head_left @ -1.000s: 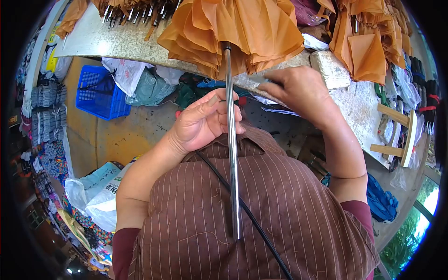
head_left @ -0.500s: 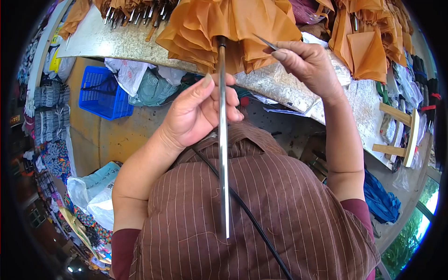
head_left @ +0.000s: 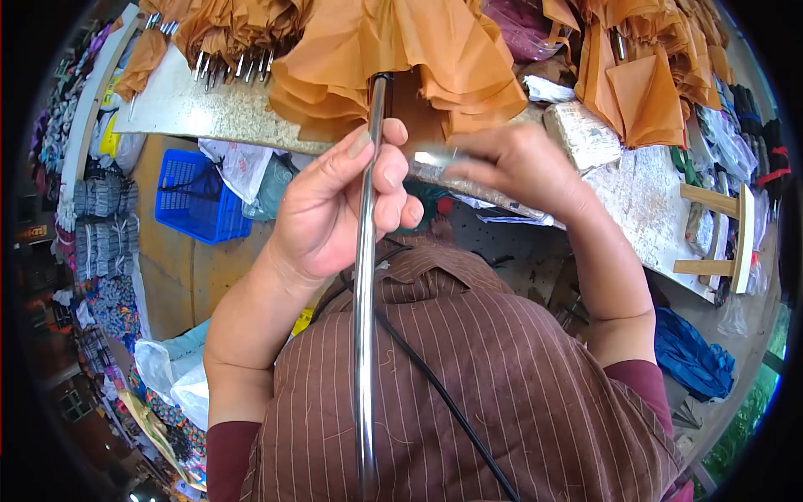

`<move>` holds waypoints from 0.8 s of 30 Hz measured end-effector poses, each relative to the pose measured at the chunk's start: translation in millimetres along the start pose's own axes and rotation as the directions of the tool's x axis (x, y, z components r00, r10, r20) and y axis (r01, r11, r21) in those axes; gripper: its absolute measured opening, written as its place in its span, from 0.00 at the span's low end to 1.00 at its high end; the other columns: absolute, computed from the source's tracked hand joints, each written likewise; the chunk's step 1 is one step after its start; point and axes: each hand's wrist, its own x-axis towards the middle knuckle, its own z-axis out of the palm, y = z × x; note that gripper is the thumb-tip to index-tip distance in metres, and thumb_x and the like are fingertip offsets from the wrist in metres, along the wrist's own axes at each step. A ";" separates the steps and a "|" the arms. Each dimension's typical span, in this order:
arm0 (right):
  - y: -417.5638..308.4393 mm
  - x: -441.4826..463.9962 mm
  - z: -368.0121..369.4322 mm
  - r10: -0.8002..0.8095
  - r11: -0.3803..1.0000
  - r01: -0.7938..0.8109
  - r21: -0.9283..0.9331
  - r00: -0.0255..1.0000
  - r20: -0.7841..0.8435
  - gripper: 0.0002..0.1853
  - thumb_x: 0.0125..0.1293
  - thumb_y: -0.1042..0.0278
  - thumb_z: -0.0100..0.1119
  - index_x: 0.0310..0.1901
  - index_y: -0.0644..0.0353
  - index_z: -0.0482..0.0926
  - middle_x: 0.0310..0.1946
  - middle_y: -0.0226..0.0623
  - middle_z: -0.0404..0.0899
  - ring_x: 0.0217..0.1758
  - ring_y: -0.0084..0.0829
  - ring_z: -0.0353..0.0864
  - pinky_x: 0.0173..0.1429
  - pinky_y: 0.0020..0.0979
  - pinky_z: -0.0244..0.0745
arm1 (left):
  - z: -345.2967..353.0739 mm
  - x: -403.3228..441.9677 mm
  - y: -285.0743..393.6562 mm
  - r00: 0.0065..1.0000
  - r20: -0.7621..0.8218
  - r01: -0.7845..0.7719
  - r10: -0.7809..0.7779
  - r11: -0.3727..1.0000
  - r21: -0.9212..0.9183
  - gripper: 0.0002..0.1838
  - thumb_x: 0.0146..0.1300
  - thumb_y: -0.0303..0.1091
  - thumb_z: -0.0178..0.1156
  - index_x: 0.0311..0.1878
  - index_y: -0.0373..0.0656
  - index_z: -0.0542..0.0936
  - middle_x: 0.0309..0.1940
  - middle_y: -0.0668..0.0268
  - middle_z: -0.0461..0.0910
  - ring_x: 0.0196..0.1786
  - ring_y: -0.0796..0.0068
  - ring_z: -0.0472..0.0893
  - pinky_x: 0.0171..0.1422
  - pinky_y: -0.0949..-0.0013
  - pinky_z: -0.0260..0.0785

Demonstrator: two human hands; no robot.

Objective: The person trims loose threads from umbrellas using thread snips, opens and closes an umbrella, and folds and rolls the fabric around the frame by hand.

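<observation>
A worn, speckled white worktable [head_left: 631, 213] curves across the view, with bunched orange-brown umbrellas at its far left [head_left: 238, 33] and right [head_left: 648, 100], and a paper-wrapped block [head_left: 583, 138] near its front edge. Below, a blue plastic crate [head_left: 196, 219] stands on the stained floor beside plastic bags; striped bundles [head_left: 104, 243] line the left side. The canopy's top is cut off by the upper edge, and the shaft's lower end fades out at the bottom. The right hand [head_left: 531, 167] is blurred, pinching a shiny metallic object [head_left: 433, 157] too smeared to identify. The umbrella canopy [head_left: 393, 42] hangs in loose, crinkled folds over the table edge; its smooth chrome shaft [head_left: 365, 335] slants down before the brown pinstriped apron [head_left: 502, 368], grasped between the left hand's [head_left: 322, 201] thumb and fingers.
</observation>
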 end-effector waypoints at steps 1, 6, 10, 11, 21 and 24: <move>-4.8 -1.9 4.2 0.004 1.000 -0.004 0.019 0.999 0.051 0.13 0.58 0.62 0.63 0.43 0.56 0.82 0.30 0.45 0.80 0.31 0.43 0.81 0.36 0.35 0.75 | 2.1 0.8 -0.4 0.999 0.035 -0.012 0.012 1.000 -0.005 0.17 0.72 0.34 0.42 0.58 0.33 0.60 0.29 0.65 0.73 0.23 0.74 0.75 0.39 0.67 0.69; -2.4 -10.7 13.2 0.102 0.969 -0.082 0.231 0.992 -0.075 0.16 0.60 0.58 0.61 0.43 0.62 0.80 0.23 0.39 0.79 0.27 0.31 0.79 0.33 0.33 0.72 | -2.0 3.6 0.6 0.970 0.241 -0.011 0.029 0.997 -0.079 0.19 0.71 0.34 0.43 0.60 0.35 0.63 0.37 0.59 0.77 0.28 0.65 0.81 0.46 0.58 0.71; -1.6 -14.4 16.6 0.350 0.863 -0.282 0.419 0.932 -0.092 0.22 0.62 0.51 0.59 0.44 0.65 0.79 0.29 0.47 0.80 0.32 0.34 0.81 0.39 0.33 0.74 | -11.1 2.3 -10.2 0.976 0.216 0.018 0.004 0.995 -0.100 0.19 0.71 0.34 0.43 0.61 0.36 0.62 0.43 0.54 0.77 0.36 0.62 0.81 0.51 0.56 0.72; -1.2 -16.0 21.4 0.414 0.795 -0.335 0.505 0.909 -0.048 0.22 0.63 0.51 0.58 0.44 0.66 0.79 0.28 0.43 0.80 0.31 0.31 0.79 0.38 0.32 0.73 | -17.9 2.8 -13.8 0.975 0.219 0.050 -0.029 0.995 -0.089 0.19 0.71 0.34 0.43 0.61 0.36 0.62 0.45 0.53 0.77 0.38 0.61 0.81 0.54 0.55 0.71; -0.9 -23.9 79.5 0.489 0.583 -0.335 0.741 0.872 0.009 0.19 0.67 0.57 0.56 0.45 0.69 0.77 0.29 0.30 0.77 0.33 0.17 0.70 0.39 0.22 0.68 | -74.4 -3.6 -34.1 0.988 0.134 0.083 -0.076 0.995 -0.048 0.17 0.71 0.35 0.43 0.58 0.37 0.65 0.46 0.52 0.77 0.43 0.59 0.82 0.56 0.54 0.71; 0.3 -27.9 82.8 0.502 0.594 -0.348 0.726 0.865 0.003 0.20 0.67 0.56 0.55 0.44 0.69 0.76 0.27 0.32 0.76 0.30 0.17 0.72 0.35 0.24 0.70 | -75.8 -4.5 -31.7 0.998 -0.025 0.052 -0.052 0.999 0.007 0.17 0.70 0.36 0.45 0.58 0.38 0.66 0.43 0.54 0.77 0.40 0.61 0.82 0.53 0.57 0.72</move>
